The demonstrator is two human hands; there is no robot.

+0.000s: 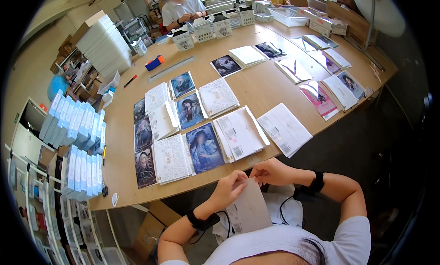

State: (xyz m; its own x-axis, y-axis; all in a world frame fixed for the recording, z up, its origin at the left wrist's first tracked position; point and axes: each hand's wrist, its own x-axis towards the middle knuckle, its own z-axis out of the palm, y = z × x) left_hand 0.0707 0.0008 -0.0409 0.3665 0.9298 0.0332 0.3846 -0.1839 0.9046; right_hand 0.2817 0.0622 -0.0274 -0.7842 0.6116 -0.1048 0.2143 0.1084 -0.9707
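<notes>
Place: packing workshop, by appearance
Table [120,141]: envelopes [285,129] and prints [205,149] in rows
Left: grouped blue boxes [84,172]
Far side: co-worker [178,12], open cartons [202,30]

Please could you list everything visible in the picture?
Held envelope: 1, whitish, between hands
Envelopes: several piles, white, on table
Cards: many, blue, dark, pink, beside piles
Table: 1, light brown, centre
Tape dispenser, apparently: 1, blue-orange, far left
Ruler: 1, clear, behind cards
Marker: 1, red, left side
Scissors: 1, dark, near left corner
Boxes: many, light blue, left edge
Cartons: several, white, far edge
Trays: stack, white, back left
People: 2+, white/yellow tops, far side
Left hand: 1, bare, on envelope
Right hand: 1, bare, on envelope
</notes>
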